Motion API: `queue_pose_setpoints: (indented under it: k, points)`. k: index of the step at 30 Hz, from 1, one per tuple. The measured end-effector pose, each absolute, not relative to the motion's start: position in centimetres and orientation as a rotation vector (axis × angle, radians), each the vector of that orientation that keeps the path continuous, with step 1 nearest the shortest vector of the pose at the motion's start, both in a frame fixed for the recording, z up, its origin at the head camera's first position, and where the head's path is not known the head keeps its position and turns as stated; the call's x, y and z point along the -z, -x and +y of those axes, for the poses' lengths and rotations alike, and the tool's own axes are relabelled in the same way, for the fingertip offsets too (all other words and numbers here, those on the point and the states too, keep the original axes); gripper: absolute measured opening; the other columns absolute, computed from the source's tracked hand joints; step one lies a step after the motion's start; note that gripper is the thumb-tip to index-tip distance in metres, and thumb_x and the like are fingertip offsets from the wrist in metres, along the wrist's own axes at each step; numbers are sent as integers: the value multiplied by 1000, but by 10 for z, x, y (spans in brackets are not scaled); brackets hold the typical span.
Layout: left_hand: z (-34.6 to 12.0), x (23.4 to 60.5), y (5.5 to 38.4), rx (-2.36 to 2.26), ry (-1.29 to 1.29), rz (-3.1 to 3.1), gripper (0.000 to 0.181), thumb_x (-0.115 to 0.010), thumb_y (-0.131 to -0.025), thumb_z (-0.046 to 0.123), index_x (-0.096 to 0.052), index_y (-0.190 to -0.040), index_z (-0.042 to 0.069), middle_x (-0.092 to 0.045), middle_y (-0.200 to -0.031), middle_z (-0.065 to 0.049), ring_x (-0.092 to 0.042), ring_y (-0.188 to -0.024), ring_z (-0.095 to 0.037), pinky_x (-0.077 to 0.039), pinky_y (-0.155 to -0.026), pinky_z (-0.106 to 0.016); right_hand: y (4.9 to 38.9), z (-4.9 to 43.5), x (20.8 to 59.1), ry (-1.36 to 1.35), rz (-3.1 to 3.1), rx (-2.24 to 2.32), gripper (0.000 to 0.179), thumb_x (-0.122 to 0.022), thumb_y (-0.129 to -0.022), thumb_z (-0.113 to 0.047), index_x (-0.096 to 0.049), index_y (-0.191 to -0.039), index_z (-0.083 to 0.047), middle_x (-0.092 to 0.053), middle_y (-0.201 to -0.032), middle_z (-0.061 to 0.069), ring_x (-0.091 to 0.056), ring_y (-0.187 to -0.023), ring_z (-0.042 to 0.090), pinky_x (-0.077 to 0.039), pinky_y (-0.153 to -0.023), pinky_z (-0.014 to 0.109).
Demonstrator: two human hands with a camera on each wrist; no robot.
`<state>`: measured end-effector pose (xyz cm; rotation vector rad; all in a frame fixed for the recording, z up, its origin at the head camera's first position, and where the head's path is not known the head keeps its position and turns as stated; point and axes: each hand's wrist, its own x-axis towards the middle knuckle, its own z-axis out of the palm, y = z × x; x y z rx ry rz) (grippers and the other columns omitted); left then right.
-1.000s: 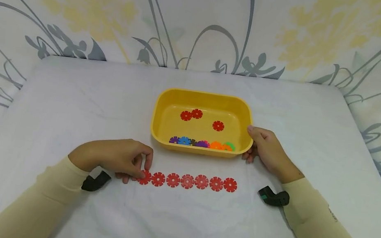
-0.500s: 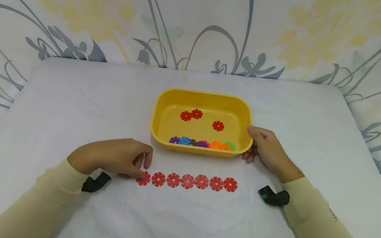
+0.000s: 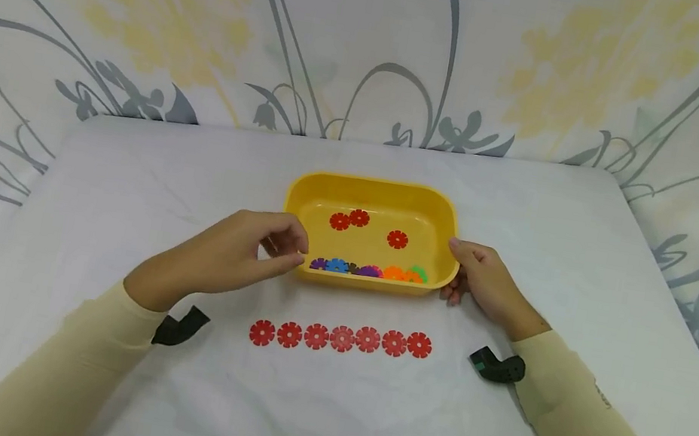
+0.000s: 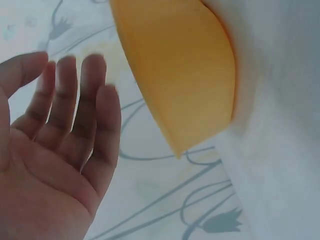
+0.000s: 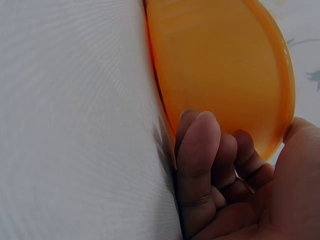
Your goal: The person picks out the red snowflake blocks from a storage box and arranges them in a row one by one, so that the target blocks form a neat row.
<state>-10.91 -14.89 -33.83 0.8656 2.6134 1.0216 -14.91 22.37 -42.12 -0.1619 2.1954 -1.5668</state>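
My left hand [image 3: 241, 250] hovers by the left front corner of the yellow tub [image 3: 363, 283], thumb and fingers apart and loosely bent, holding nothing. In the left wrist view its fingers are spread beside the tub's outer wall [image 4: 180, 75]. My right hand [image 3: 490, 282] grips the tub's right side, thumb on the rim and fingers curled against the outside wall [image 5: 220, 65]. Inside the tub, three red snowflake discs [image 3: 397, 239] lie apart from several purple, blue and orange discs [image 3: 336, 265] along the front. A row of several red snowflake discs [image 3: 342, 339] lies before the tub.
A white cloth [image 3: 317, 419] covers the table. Flower-printed fabric [image 3: 376, 47] rises behind it and at both sides. A black wrist device [image 3: 181, 327] sits below the left wrist, and another black device [image 3: 498, 365] below the right.
My left hand has let go of the leftmost red disc in the row and moved up and right to the tub. The right hand keeps its grip. The head view has tilted slightly.
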Motion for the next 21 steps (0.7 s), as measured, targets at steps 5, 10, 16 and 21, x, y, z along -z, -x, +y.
queue_pose_setpoints:
  k: [5, 10, 16, 21]
  points:
    - [-132, 342, 134, -1009, -921, 2690, 16, -70, -94, 17, -65, -108, 11, -68, -102, 1, -62, -98, -16, -55, -92, -40, 148, 226, 425, 177, 2200, 1570, 56, -36, -108, -45, -55, -114, 8, -66, -72, 8, -61, -59, 19, -58, -59, 30]
    - [-119, 356, 161, -891, -889, 2763, 22, -69, -95, 18, -64, -114, 9, -67, -110, -3, -62, -107, -22, -53, -99, -41, 150, 223, 427, 172, 2203, 1576, 57, -38, -107, -47, -56, -110, 7, -65, -72, 8, -60, -58, 18, -57, -59, 29]
    - [-107, 375, 182, -655, -879, 2745, 28, -69, -95, 22, -65, -120, 11, -67, -116, -4, -61, -108, -19, -54, -98, -36, 149, 221, 427, 165, 2182, 1576, 56, -37, -108, -45, -56, -109, 8, -65, -70, 8, -60, -57, 18, -58, -58, 29]
    - [-95, 382, 195, -366, -863, 2793, 35, -69, -94, 30, -65, -125, 15, -66, -124, -5, -62, -108, -20, -53, -100, -37, 148, 224, 425, 169, 2200, 1593, 56, -38, -107, -46, -56, -109, 7, -65, -69, 7, -61, -57, 18, -57, -57, 29]
